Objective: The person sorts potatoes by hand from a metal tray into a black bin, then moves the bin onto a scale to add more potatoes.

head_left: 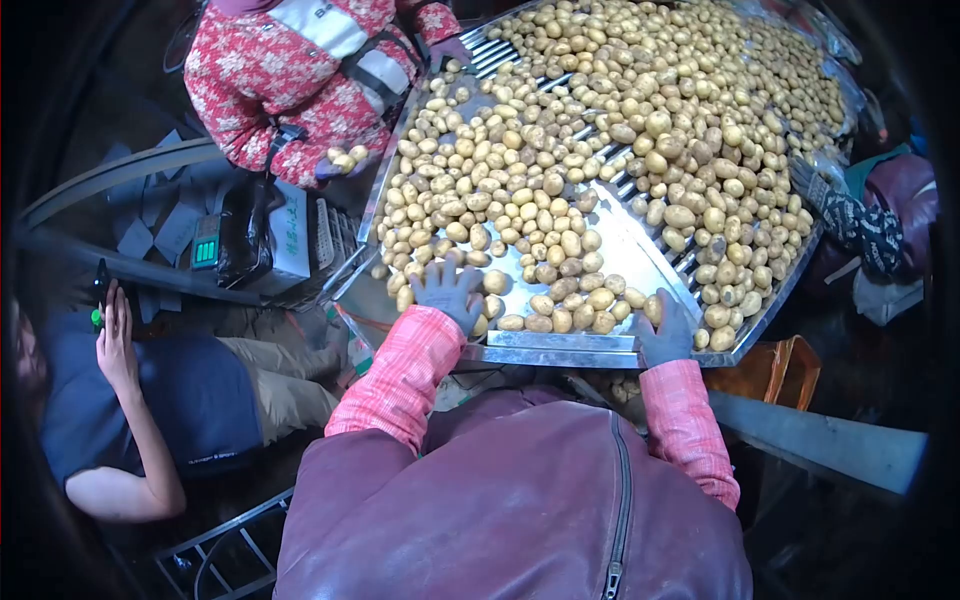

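Observation:
Grey-gloved, my left hand [448, 292] lies palm down with fingers spread over potatoes at the near left of the metal sorting table [625, 240]. My right hand [668, 332], also gloved, is at the near edge, its thumb and fingers around a potato [653, 308]. Between my hands, a row of small potatoes [570, 318] lies along the raised metal lip [562, 341]. More loose potatoes [520, 150] spread out beyond my left hand.
A large potato heap [700, 130] covers the slatted right side. At the far left, a person in a red floral jacket [290, 90] holds several potatoes [345, 157]. Another gloved hand [812, 185] reaches in from the right. A person [150, 400] with a phone is at left; an orange crate [790, 370] stands below right.

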Motion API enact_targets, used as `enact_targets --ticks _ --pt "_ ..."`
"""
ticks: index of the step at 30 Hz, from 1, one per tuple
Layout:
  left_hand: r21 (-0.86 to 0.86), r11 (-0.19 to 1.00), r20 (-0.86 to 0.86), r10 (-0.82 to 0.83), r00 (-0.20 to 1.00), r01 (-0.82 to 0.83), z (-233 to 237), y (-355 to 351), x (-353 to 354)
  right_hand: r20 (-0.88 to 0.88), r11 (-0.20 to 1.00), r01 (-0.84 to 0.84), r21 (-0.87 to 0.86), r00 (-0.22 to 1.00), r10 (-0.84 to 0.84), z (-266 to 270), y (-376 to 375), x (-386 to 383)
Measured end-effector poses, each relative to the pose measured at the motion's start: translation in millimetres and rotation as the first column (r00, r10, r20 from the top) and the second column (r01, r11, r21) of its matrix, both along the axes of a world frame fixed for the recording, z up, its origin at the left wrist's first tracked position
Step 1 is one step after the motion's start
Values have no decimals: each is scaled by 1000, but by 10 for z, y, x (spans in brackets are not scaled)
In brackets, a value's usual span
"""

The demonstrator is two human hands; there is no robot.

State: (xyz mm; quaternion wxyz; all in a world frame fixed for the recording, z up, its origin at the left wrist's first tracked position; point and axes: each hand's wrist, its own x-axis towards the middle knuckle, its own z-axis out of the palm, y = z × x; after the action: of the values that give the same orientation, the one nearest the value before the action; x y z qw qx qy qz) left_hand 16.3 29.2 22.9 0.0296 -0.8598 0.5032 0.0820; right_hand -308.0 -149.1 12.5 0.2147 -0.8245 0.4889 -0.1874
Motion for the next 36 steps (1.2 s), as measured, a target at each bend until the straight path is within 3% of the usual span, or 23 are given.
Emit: enact_targets --ticks 1,3,5,6,7,8,9,11,13,15,17,19,21,23,25,27,28,30,32,33,36 --pt "1 1000 -7 -13 1000 13 22 -43 -73 -1 1000 11 0 1000 -11 -9 6 8" --pt "-271 955 -49 -143 989 124 45 -207 -292 -7 999 37 -2 999 -37 -11 -16 1" --pt "-558 772 -204 -484 851 305 186 -587 -766 -15 999 37 38 999 -37 -10 -28 8" --pt "-318 842 -344 -531 774 436 332 -790 -995 -5 999 43 28 999 -43 9 -15 5" --pt "-449 692 -203 -695 690 565 -53 -762 -1180 -6 999 45 29 999 -45 -4 -5 -4" --pt "-338 696 -174 -708 685 634 -217 -774 -1322 -2 999 51 11 999 -51 -40 -11 -16" --pt "-341 699 -171 -704 689 629 -173 -804 -1277 2 999 54 -7 999 -54 -65 -27 -21" --pt "-70 812 -262 -575 775 579 -32 -877 -1132 11 999 47 -10 999 -47 -91 -52 -28" --pt "-154 818 -248 -575 780 554 -126 -774 -970 17 999 48 -6 999 -48 -81 -37 -21" --pt "-56 858 -280 -505 816 511 -113 -723 -861 -4 997 68 22 998 -68 -28 -27 3" --pt "-55 878 -233 -475 849 476 -152 -644 -678 -11 995 83 48 997 -82 -13 -21 -8" --pt "6 939 -136 -340 930 344 -177 -532 -424 -8 995 71 75 997 -71 -51 -41 16" --pt "-51 944 -176 -330 927 326 -206 -394 -201 -2 998 55 24 998 -55 -117 -55 -24" --pt "-237 899 14 -376 926 369 -161 -264 -117 -26 997 65 40 998 -64 -45 -39 7" --pt "-282 894 20 -357 934 348 -106 -230 35 -31 998 60 21 998 -59 -48 -41 1" --pt "-366 904 -160 -295 942 221 -72 -286 252 -26 998 60 32 998 -59 -24 -43 14" --pt "-452 864 -15 -257 966 223 -45 -374 362 -28 997 65 38 998 -64 -14 -33 22" --pt "-404 903 127 -103 987 146 -44 -656 675 -34 996 78 31 996 -77 -43 -25 14" --pt "-253 967 37 -29 999 38 -130 -911 976 -55 995 93 28 994 -91 2 -8 38" --pt "-121 992 -35 -37 999 33 -128 -1012 1059 -64 995 95 22 994 -94 15 -6 43" --pt "-7 996 1 -92 996 92 -101 -1023 954 -73 994 109 2 991 -109 -10 -4 46"
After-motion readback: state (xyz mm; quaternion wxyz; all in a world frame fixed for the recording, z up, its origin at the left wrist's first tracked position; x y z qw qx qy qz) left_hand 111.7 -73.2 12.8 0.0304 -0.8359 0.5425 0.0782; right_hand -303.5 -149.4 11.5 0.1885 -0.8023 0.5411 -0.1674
